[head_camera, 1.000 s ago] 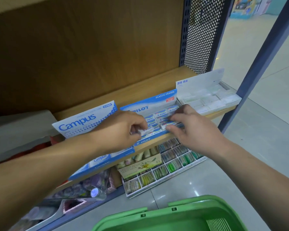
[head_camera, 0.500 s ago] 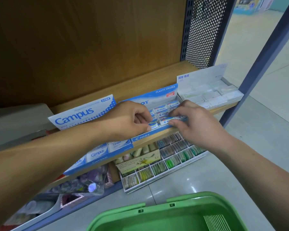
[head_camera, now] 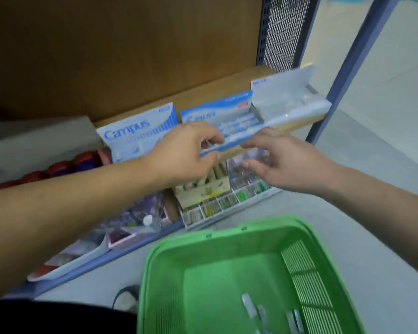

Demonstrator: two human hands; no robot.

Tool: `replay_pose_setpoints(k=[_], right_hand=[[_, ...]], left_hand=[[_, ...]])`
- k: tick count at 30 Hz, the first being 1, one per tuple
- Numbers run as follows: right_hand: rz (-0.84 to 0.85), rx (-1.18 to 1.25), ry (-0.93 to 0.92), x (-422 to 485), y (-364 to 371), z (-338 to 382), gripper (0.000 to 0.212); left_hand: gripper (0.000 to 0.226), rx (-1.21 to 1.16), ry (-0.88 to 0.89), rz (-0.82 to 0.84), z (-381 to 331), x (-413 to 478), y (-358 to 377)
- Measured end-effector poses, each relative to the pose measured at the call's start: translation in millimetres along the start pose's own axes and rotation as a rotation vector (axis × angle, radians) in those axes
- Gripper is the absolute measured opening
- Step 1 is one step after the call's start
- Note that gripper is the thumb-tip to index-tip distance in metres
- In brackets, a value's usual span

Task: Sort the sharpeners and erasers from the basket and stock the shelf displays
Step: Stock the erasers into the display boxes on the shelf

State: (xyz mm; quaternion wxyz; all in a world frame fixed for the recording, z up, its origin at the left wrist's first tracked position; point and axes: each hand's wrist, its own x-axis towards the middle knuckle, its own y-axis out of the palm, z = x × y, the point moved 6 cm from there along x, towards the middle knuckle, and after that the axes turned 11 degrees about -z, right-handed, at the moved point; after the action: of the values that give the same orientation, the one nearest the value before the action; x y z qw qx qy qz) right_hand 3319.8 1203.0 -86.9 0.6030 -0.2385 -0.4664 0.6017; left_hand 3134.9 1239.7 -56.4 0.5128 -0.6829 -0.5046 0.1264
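The fingers [head_camera: 210, 141] of the left hand [head_camera: 179, 155] are curled in at the front lip of the blue Pilot eraser box [head_camera: 229, 121]; blur keeps me from telling whether they pinch an eraser or only press on the box's edge, though it looks like they steady the box so it does not slide on the shelf [head_camera: 227, 92]. The right hand [head_camera: 287, 162] hangs just off the shelf's front edge, below the box, its fingers [head_camera: 251, 165] spread and loose, gripping nothing. The Pilot box sits at the shelf's front edge between the Campus box [head_camera: 135, 133] on its left and a pale box of white erasers [head_camera: 295, 100] at the right end, each tipped so its printed flap faces the aisle, probably so a shopper can read it. The green basket [head_camera: 227, 239] stands on the floor below the hands, and a few small grey pieces [head_camera: 249, 307], likely sharpeners or erasers not yet sorted, lie near its front wall. Half a second earlier the right hand's fingertips were on the erasers inside the Pilot box, tidying a row; now that hand has come off and dropped below the shelf edge. The view has also tilted down, so far more of the basket shows. My guess is that the right hand is heading to the basket for the next piece.
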Motion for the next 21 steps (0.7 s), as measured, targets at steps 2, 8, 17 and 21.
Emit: replay_pose_setpoints(k=[2, 8, 17, 21], right_hand=[[0.095, -0.091, -0.055, -36, -1, 21, 0.044], [0.582, -0.173, -0.003, -180, 53, 41, 0.036], [1.007, -0.083, 0.513, -267, 185, -51, 0.06], [1.026, -0.018, 0.63, -279, 215, -78, 0.058]], left_hand=[[0.025, -0.064, 0.027, 0.028, -19, -31, 0], [0.032, 0.077, 0.043, 0.911, -47, -166, 97], [0.043, -0.078, -0.533, 0.911, 10, -291, 251], [0.066, -0.15, -0.51, 0.733, 12, -309, 290]])
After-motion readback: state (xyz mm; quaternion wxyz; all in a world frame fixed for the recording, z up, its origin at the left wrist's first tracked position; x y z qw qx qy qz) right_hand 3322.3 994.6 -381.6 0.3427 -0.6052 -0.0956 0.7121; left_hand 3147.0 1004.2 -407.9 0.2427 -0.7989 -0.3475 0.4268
